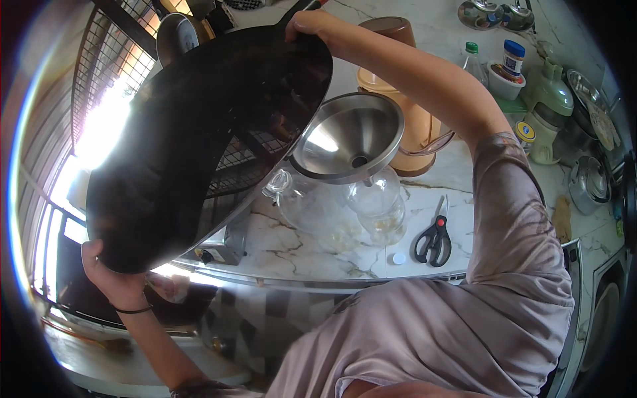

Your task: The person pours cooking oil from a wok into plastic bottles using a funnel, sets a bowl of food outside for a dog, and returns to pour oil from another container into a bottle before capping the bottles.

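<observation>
A large black wok (219,113) is held up and tilted, its low edge toward a steel funnel (352,129). My left hand (116,275) is closed on the near left rim. At the far end, my right hand (308,26) is wrapped round the wok where its handle begins. Below the right edge of the wok, the wide funnel sits on the mouth of a clear container (378,192). A clear jug-like vessel (298,199) stands beside it. No liquid stream is visible between wok and funnel.
Black scissors (434,242) and a white cap (399,259) lie on the marble counter (285,249). A tan pitcher (415,126) stands behind the funnel. Farther right are a blue-lidded jar (513,58), a green-topped bottle (472,60) and metal pots (587,182). A gridded window is at left.
</observation>
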`<state>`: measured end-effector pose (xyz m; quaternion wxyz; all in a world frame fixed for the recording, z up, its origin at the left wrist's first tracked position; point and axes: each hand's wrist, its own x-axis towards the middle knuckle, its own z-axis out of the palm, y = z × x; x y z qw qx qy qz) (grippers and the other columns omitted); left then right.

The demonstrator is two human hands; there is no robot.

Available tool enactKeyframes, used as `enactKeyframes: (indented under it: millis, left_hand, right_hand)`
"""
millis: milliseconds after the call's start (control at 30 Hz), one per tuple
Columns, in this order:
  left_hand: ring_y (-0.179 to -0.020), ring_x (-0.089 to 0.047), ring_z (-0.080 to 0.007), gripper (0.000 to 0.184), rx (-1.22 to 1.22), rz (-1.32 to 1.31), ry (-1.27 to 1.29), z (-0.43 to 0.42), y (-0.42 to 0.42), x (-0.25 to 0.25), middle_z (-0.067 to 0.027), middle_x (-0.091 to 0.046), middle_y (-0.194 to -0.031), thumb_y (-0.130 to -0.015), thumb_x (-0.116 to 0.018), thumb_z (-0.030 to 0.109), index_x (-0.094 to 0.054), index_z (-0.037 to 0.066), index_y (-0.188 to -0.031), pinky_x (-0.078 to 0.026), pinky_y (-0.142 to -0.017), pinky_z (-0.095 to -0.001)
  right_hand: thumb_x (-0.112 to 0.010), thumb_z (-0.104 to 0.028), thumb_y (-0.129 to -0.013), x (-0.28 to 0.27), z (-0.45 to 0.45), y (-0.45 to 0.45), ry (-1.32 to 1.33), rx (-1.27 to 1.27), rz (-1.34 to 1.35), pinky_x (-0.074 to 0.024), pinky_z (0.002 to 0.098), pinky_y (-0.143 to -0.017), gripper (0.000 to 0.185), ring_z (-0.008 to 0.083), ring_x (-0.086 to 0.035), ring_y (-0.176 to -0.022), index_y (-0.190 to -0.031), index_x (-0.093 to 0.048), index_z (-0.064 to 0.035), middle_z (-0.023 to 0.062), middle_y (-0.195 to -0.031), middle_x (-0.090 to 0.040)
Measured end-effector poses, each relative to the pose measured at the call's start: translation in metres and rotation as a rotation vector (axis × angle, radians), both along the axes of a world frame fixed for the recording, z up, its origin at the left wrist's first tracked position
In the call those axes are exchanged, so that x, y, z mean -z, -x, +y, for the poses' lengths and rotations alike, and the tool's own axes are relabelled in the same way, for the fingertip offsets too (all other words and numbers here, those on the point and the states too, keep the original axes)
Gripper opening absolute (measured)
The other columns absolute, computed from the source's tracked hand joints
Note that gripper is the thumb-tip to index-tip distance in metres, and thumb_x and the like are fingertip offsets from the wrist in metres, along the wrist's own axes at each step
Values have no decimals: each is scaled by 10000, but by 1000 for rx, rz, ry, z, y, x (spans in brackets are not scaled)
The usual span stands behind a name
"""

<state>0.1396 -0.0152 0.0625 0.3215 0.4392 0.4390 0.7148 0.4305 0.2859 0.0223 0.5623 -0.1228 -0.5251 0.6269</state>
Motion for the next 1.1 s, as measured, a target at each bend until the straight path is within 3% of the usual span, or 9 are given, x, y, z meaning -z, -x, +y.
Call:
enactKeyframes:
  millis: [300, 367, 400, 500, 567, 1100]
  left_hand:
    - [-832, -547, -231, 349, 0, -7, 1, 1, -9, -6, -89, -556, -895, -643, -475, 207, -530, 21, -933, -450, -742, -345]
    - [-831, -547, -229, 341, 11, -2, 6, 1, -12, -6, -87, -556, -891, -646, -472, 201, -531, 22, -929, -448, -747, -341]
    - [-831, -547, -229, 341, 11, -1, 7, 2, -11, -6, -87, -556, -891, -646, -472, 201, -531, 22, -929, -448, -747, -341]
    - [-828, -549, -227, 333, 13, 5, 1, 2, -7, -7, -86, -557, -890, -648, -470, 196, -532, 22, -926, -445, -754, -339]
    - [-827, -550, -225, 327, 26, 11, 3, 3, -7, -8, -86, -557, -889, -649, -469, 193, -533, 22, -921, -446, -756, -337]
    - [-780, -558, -218, 284, -86, 40, -29, 8, -14, -10, -81, -555, -844, -645, -469, 185, -541, 21, -865, -471, -710, -329]
  right_hand:
    - [-459, 137, -576, -1, -2, 0, 60, 70, 1, -492, 386, -554, 211, 289, -557, -662, -786, -449, 116, 187, -718, -503]
    - [-535, -162, -608, 6, 4, 0, -91, 106, -110, -436, 302, -635, 180, 190, -538, -647, -695, -577, -10, 101, -675, -557]
    - [-535, -162, -608, 6, 4, 0, -91, 106, -109, -436, 302, -635, 180, 190, -538, -647, -695, -577, -10, 101, -675, -557]
    - [-542, -126, -592, -3, 0, 2, -24, 162, -153, -445, 304, -587, 154, 195, -541, -596, -686, -572, -8, 105, -658, -558]
    - [-483, 136, -584, -11, -4, 4, 163, 195, -101, -500, 404, -600, 203, 311, -573, -684, -786, -473, 113, 203, -750, -531]
    - [-505, 124, -579, -8, 11, 6, 161, 210, -94, -502, 392, -574, 236, 296, -575, -667, -809, -466, 87, 194, -755, -530]
